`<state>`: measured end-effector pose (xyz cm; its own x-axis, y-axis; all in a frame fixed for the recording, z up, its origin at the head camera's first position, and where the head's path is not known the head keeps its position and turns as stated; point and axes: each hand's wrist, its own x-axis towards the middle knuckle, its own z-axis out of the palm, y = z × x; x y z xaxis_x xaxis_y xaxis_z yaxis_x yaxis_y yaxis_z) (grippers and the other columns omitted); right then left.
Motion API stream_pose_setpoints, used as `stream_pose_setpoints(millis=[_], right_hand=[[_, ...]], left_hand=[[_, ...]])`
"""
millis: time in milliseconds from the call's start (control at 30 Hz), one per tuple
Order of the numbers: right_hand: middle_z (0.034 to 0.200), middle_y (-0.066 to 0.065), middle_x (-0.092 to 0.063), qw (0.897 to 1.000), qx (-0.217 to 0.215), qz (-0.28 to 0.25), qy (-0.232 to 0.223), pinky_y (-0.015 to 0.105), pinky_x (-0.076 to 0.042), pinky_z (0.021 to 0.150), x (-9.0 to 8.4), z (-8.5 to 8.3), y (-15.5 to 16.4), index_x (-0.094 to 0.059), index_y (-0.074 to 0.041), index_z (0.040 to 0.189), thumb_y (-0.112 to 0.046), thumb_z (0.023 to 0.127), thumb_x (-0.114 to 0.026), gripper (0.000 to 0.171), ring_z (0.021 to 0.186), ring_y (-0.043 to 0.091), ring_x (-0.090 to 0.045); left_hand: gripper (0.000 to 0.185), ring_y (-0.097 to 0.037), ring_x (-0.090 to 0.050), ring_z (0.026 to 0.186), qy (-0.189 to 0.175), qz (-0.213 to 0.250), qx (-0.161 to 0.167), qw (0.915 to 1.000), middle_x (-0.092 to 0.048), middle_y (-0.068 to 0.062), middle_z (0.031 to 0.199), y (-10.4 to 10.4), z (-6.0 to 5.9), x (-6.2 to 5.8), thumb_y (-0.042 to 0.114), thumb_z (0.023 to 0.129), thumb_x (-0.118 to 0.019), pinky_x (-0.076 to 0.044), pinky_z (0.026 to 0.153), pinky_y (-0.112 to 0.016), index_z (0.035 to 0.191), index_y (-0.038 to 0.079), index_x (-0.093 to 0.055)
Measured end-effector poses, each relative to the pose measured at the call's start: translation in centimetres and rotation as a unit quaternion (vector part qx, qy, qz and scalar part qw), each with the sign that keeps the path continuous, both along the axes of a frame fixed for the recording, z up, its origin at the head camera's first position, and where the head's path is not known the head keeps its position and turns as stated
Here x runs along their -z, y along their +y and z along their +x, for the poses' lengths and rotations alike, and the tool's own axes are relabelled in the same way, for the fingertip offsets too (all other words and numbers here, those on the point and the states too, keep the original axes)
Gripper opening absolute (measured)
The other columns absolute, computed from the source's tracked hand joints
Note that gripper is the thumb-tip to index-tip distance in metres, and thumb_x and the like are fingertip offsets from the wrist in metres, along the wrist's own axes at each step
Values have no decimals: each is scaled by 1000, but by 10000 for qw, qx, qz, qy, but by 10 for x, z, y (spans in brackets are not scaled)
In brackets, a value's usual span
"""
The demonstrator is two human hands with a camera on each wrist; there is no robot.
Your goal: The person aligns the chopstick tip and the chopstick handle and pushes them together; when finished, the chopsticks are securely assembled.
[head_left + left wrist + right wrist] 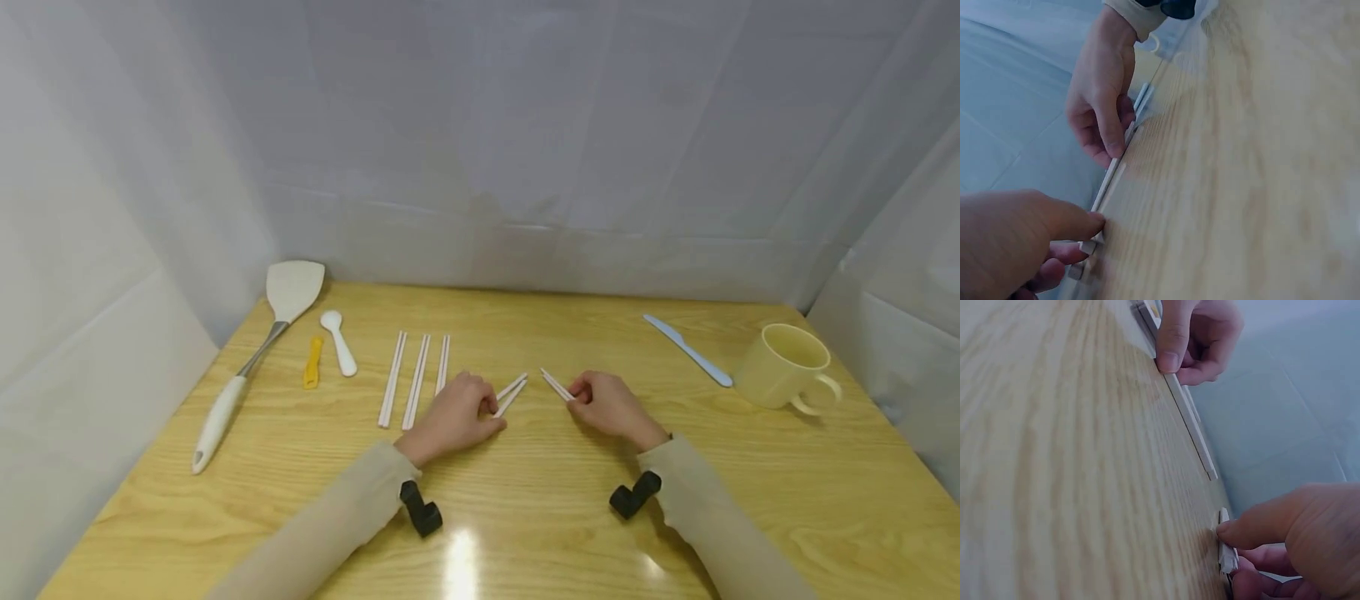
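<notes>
Left hand: the left hand (455, 417) lies knuckles up on the table, fingers curled, thumb and fingertips pinching the near ends of a pair of chopsticks (512, 394); the sleeve runs back toward the near edge.
Right hand: the right hand (611, 406) mirrors it, fingers curled, pinching the near ends of a second pair (557, 384).
Pinched sticks: thin, pale, square-ended rods with a smooth finish. Each pair lies flat on the wood and angles away from its hand, the two sets pointing toward each other with a gap between their tips. The left wrist view shows the left thumb pressed on the stick ends at the table surface; whether that hand holds two or three is hard to tell, the view being blurred.
Wrist cameras: a black mount (420, 508) under the left sleeve, another (634, 494) under the right.
Loose chopsticks: three more (415, 379) lie side by side, roughly parallel, just left of the left hand.
Table: glossy yellow wood (525, 517) with strong grain.
Left side: a white rounded spoon (339, 342), a small yellow flat tool (312, 362), and a spatula (255, 358) with cream blade, metal neck and white handle.
Right side: a slim pale blue knife (686, 348) and a pale yellow mug (783, 367), handle toward the near right.
Backdrop: white sheeting (480, 125).
</notes>
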<state>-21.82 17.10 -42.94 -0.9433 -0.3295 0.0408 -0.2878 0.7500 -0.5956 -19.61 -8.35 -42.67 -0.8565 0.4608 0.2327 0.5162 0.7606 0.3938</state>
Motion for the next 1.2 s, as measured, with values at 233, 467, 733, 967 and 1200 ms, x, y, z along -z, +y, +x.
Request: stream_pose_setpoints(millis=[233,467,733,967,1200], right_hand=[[73,3,-58,9999,-29,63,156,25,-40,60,-2,0,-1,-65,0,91,-8,83,-69,12,64,11,-49],[70,2,-59,9997,-168,-78,139,22,-40,59,2,-1,0,-64,-2,83,-9,82,-70,9,63,10,-50],[69,2,-56,9989,-289,-380,16,21,-39,57,4,-3,1,-61,-3,83,-10,85,-66,9,61,9,-48],[71,3,-52,9954,-307,-902,-22,22,-38,55,0,-4,5,-58,-2,91,-7,92,-61,6,62,12,-46],[82,8,-53,9803,-291,-1949,-124,22,-41,61,-11,-1,3,-54,-2,94,-10,96,-57,9,71,13,-49]], left_hand=[[14,-11,-43,67,-121,256,-271,9992,-53,5,68,2,3,2,22,78,-75,-36,58,-24,70,15,-66],[12,-9,-45,64,-238,472,-304,9981,-53,5,69,1,6,3,16,76,-72,-38,56,-23,69,14,-62],[7,-6,-51,62,-554,1227,-267,9905,-63,1,74,2,6,4,14,85,-70,-44,57,-21,82,9,-66],[8,-7,-48,64,-248,1903,94,9814,-65,-4,78,9,4,8,7,86,-70,-40,58,-19,92,2,-70],[11,-3,-40,54,-800,2234,163,9713,-64,-4,75,17,10,10,9,91,-65,-35,48,-18,95,3,-72]])
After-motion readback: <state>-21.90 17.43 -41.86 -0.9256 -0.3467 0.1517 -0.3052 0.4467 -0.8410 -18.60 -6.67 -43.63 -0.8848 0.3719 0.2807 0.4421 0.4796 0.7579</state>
